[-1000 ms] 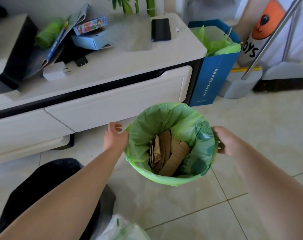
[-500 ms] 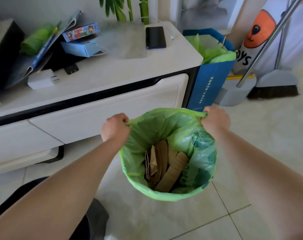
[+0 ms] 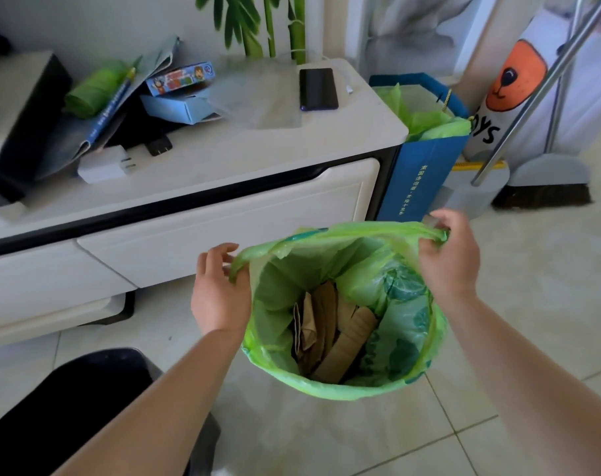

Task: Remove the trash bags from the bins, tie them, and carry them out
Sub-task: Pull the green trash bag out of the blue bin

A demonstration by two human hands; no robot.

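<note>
Right of the green bag (image 3: 405,314) the floor (image 3: 532,338) is free. Behind stand the cabinet (image 3: 196,228) and a blue bag (image 3: 419,180); a dark bin (image 3: 69,407) blocks the left.

Both bare forearms reach forward and slightly inward from the lower corners of the view. The left hand (image 3: 220,293) shows its back to the camera, its fingers (image 3: 223,252) curled loosely around gathered plastic at the rim. The right hand (image 3: 451,255) sits higher and farther forward, wrist bent, its fingers (image 3: 439,221) pinched tight on bunched film.
</note>
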